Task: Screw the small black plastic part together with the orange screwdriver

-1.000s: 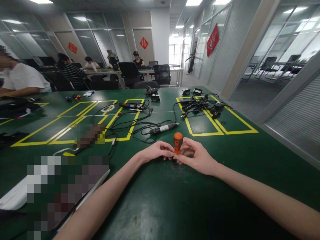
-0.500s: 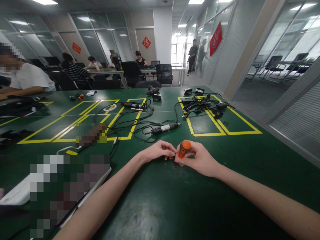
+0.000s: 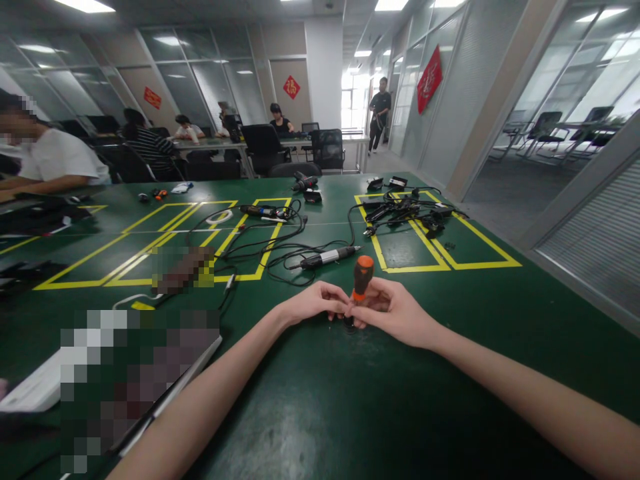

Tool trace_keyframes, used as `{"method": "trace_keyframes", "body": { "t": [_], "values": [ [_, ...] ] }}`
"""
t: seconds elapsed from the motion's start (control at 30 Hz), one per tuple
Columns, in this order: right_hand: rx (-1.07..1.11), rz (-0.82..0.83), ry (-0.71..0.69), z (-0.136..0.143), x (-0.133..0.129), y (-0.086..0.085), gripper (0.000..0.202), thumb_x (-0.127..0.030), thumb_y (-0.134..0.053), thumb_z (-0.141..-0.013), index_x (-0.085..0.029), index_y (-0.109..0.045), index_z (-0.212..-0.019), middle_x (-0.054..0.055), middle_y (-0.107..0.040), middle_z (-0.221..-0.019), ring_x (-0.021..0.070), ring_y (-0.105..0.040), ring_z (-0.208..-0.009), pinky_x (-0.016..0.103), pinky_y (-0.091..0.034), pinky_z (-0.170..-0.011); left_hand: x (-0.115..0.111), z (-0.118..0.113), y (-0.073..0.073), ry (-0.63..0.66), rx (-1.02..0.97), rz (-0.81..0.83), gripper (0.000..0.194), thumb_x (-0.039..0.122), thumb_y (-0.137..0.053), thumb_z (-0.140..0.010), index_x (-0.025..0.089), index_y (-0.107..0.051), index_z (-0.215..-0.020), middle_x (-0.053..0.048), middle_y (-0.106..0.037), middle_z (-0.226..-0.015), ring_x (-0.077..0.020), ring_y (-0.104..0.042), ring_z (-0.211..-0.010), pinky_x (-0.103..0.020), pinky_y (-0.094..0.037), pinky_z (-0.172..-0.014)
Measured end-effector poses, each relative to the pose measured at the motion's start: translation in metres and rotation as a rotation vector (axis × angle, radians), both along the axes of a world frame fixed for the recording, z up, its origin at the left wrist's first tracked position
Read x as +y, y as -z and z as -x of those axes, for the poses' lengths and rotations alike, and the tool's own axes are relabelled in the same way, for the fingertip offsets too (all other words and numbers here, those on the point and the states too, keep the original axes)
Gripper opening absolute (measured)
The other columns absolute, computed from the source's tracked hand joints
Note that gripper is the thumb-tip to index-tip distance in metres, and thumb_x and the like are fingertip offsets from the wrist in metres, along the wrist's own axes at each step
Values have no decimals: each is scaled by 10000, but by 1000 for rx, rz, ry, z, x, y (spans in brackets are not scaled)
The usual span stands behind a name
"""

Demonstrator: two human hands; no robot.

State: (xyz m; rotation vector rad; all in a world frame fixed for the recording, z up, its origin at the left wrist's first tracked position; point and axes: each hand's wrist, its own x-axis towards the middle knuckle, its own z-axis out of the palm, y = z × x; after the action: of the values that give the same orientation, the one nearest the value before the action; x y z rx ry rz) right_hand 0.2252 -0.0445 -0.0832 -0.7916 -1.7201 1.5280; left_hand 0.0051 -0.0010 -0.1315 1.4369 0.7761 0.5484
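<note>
Near the middle of the green table (image 3: 320,400), my right hand (image 3: 400,310) grips a screwdriver (image 3: 363,277) low, around the orange collar of its handle. The black handle with its orange cap stands nearly upright above my fingers. My left hand (image 3: 317,303) has its thumb and fingers pinched together right beside the screwdriver, touching or almost touching my right fingertips. What the pinch holds is hidden. Just below both sets of fingertips a small dark part (image 3: 349,324) shows at the tabletop, mostly covered. The screwdriver's tip is out of sight.
Beyond my hands lies a corded electric screwdriver (image 3: 327,257) with looping cables. Black parts and cables (image 3: 400,210) are heaped inside yellow tape at the right. A second power tool (image 3: 265,211) and a drill (image 3: 304,181) lie farther back. A person (image 3: 55,153) sits at far left.
The screwdriver's handle has swung from tilted toward me to nearly upright, and my right fingers have shifted down to its collar. My left hand has stayed in place. A person in the background has walked closer.
</note>
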Motion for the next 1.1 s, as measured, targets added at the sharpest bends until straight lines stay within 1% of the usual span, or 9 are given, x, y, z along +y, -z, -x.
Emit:
{"method": "trace_keyframes", "body": {
  "t": [0.2,0.33,0.4,0.53,0.63,0.7,0.83,0.9,1.1],
  "values": [
    [0,-61,60,-2,4,5,296,-393,-908,-700,-171,-732,-787,22,-727,-803,152,-690,-638,288,-610,-604,0,0,2,-10,-15,1,224,316,-820,-728,134,-793,-856,-15,-701,-732,-89,-550,-602,-216,-464,-602],
    [8,-54,36,-4,4,0,339,-351,-905,-712,-180,-762,-968,22,-767,-812,169,-726,-677,306,-625,-661,2,1,3,2,-19,-3,224,313,-814,-744,128,-794,-869,-26,-713,-770,-90,-562,-621,-211,-466,-603],
    [-5,-51,24,-4,3,-4,335,-335,-885,-743,-181,-751,-1009,27,-779,-834,172,-741,-702,301,-626,-676,2,1,4,9,-23,-3,231,322,-817,-751,128,-793,-874,-34,-721,-790,-96,-574,-638,-211,-466,-606],
    [-44,-73,30,-3,0,-4,208,-304,-847,-789,-168,-752,-915,31,-774,-826,160,-737,-696,284,-616,-680,2,1,4,14,-34,0,213,311,-824,-751,133,-792,-864,-27,-719,-783,-89,-569,-633,-201,-462,-601],
    [-15,-97,66,-3,1,1,179,-301,-859,-767,-166,-751,-810,28,-752,-822,149,-709,-663,272,-604,-633,2,1,3,7,-35,1,210,309,-822,-748,133,-793,-859,-13,-702,-745,-81,-552,-607,-203,-467,-599],
    [-8,-118,83,-4,3,2,190,-309,-879,-742,-171,-757,-789,27,-748,-828,153,-704,-670,271,-599,-616,1,0,2,-2,-27,6,222,316,-824,-741,131,-792,-861,-13,-699,-731,-86,-554,-606,-212,-470,-602],
    [-42,-108,63,-6,5,-5,304,-356,-876,-752,-182,-783,-983,28,-766,-814,173,-726,-707,290,-606,-663,0,0,1,-16,-11,13,262,337,-830,-729,125,-788,-875,-30,-718,-773,-94,-570,-624,-220,-469,-605],
    [-68,-106,52,-6,5,-8,316,-357,-868,-764,-177,-778,-1007,29,-766,-811,172,-728,-712,286,-597,-673,0,0,1,-11,-7,12,278,349,-832,-734,122,-785,-888,-41,-730,-811,-97,-585,-641,-217,-467,-607],
    [-100,-161,74,-7,5,-4,214,-345,-862,-767,-159,-760,-790,36,-725,-800,157,-669,-684,280,-548,-640,0,0,1,-14,-17,32,262,350,-839,-733,128,-783,-861,-16,-703,-762,-83,-565,-620,-208,-464,-612]
  ]
}}
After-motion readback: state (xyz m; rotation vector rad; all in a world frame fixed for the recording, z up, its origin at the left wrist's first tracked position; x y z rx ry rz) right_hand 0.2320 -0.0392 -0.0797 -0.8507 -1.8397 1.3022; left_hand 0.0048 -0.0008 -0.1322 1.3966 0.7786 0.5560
